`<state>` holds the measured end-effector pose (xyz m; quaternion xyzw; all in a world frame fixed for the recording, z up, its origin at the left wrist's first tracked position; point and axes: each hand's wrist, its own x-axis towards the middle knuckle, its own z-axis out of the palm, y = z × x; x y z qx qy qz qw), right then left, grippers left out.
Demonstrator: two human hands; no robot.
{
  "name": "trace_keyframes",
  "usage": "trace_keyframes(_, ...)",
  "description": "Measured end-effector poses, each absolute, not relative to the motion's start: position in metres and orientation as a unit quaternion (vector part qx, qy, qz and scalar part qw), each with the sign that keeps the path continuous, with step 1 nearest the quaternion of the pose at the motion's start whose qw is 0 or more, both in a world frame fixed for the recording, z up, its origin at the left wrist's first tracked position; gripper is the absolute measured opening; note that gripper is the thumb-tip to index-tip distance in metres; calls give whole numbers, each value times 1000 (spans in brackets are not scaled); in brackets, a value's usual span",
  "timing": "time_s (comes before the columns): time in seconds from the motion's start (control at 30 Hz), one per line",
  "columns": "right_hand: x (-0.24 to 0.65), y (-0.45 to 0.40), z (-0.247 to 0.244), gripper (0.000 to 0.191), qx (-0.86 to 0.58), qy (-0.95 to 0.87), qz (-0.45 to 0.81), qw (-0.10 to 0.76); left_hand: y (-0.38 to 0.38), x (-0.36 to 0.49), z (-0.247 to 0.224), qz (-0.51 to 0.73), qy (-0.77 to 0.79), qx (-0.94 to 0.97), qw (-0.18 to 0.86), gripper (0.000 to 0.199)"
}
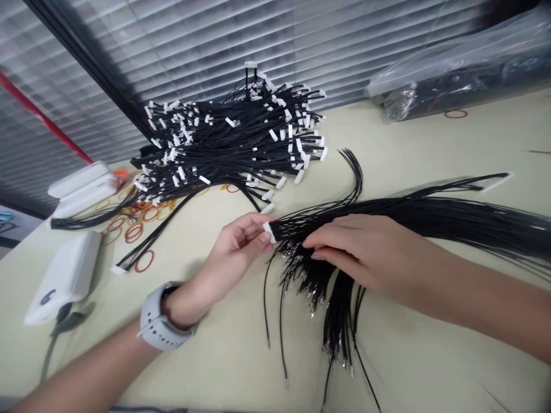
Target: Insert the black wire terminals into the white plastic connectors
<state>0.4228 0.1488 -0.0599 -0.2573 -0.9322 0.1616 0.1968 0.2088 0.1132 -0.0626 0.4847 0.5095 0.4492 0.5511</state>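
My left hand (241, 244) pinches a small white plug connector (270, 232) between thumb and fingers. Several thin black wires run from this connector to the right, into a thick bundle of black wires (465, 221) lying across the table. Over the near end of that bundle, my right hand (353, 246) has its thumb and forefinger closed together among the wires; the exact wire between them is hidden. Below the hands, loose wire ends with shiny metal crimp terminals (316, 298) fan out over the tabletop.
A large pile of black wire harnesses with white connectors (228, 143) lies at the back. Red and yellow rubber bands (133, 232), a white power bank with a cable (64, 281) and other white devices (84, 186) sit at left. Back right rests a plastic-wrapped bundle (465, 74), against window blinds (344, 46).
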Motion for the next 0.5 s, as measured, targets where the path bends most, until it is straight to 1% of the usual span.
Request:
trace_keyframes(0.1,419,148,-56,18,-272,-913,201,227,113,210,-62,443,507,497,548,13)
trace_keyframes(0.23,417,145,-48,12,-321,-884,269,206,112,213,-60,435,513,522,525,12)
trace_keyframes(0.5,416,141,-48,15,-361,-869,256,223,111,219,-58,436,504,535,519,11)
